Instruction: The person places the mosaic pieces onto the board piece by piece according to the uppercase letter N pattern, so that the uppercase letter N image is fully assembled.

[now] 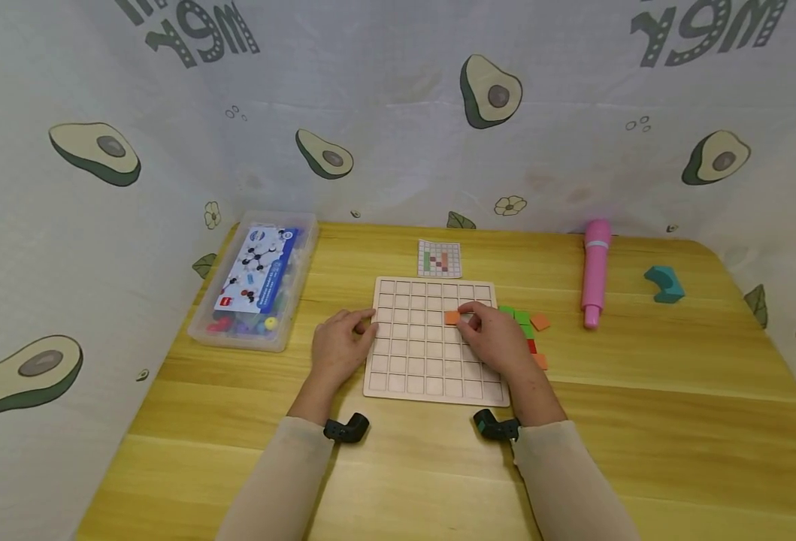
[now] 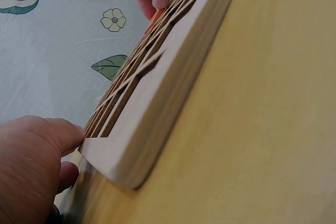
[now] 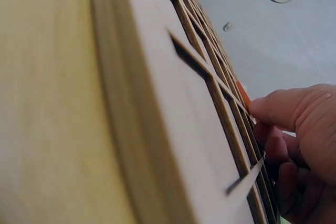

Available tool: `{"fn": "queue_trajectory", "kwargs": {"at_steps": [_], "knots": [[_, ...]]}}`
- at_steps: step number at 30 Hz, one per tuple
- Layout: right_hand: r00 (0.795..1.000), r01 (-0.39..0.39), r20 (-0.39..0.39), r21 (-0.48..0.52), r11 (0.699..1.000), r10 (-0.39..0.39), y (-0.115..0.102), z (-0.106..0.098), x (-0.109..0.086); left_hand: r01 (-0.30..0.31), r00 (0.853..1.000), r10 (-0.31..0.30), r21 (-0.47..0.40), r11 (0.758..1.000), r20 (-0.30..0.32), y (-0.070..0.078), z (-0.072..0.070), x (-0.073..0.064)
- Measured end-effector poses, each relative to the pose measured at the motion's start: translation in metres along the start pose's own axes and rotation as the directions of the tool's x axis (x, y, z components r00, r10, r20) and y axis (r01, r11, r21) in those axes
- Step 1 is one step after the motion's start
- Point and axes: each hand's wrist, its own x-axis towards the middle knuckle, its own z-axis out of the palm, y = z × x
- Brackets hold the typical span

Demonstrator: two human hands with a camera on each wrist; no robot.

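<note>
Clear plastic makes the box [image 1: 237, 341], then the left hand [image 1: 340, 342], fingers loose, touches the left edge of the wooden board [image 1: 434, 349], where the right hand [image 1: 495, 336] pinches an orange square [image 1: 451, 318] (finger and thumb close together) at the grid, left of green squares [image 1: 522, 318].

Grid board [image 1: 416, 349]: pale wood, smooth matt face, grain along the edge
Orange tile [image 1: 452, 318]: smooth; wood or plastic, cannot tell
Table [image 1: 404, 481]: yellow wood grain, smooth, soft sheen
Pattern card [image 1: 440, 263]: printed paper
Storage box [image 1: 235, 340]: clear glossy plastic
Pink wand [image 1: 595, 274]: smooth, plastic-looking
Backdrop [image 1: 384, 90]: thin printed sheet, lightly creased
Sleeves [image 1: 276, 481]: matt cloth
</note>
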Motion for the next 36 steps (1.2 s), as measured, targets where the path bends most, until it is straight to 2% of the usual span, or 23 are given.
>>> {"fn": "queue_trajectory", "kwargs": {"at_steps": [17,23,29,36], "knots": [[1.0,0.003,0.008,-0.025,1.0,-0.003,-0.004,-0.002,-0.001,-0.004,1.0,0.004,0.004,1.0,-0.014,-0.001,0.002,0.001],[1.0,-0.009,0.02,0.045,0.999,0.008,-0.002,-0.006,-0.003,-0.012,1.0,0.012,-0.001,1.0,-0.017,0.0,0.001,0.001],[0.997,-0.069,0.03,0.147,0.987,0.066,0.005,-0.021,-0.008,-0.028,0.999,0.028,-0.004,1.0,-0.019,-0.001,0.0,-0.001],[0.993,-0.099,-0.049,0.126,0.987,0.105,0.025,-0.043,-0.013,-0.022,1.0,0.022,0.005,1.0,-0.019,-0.002,0.003,-0.001]]}}
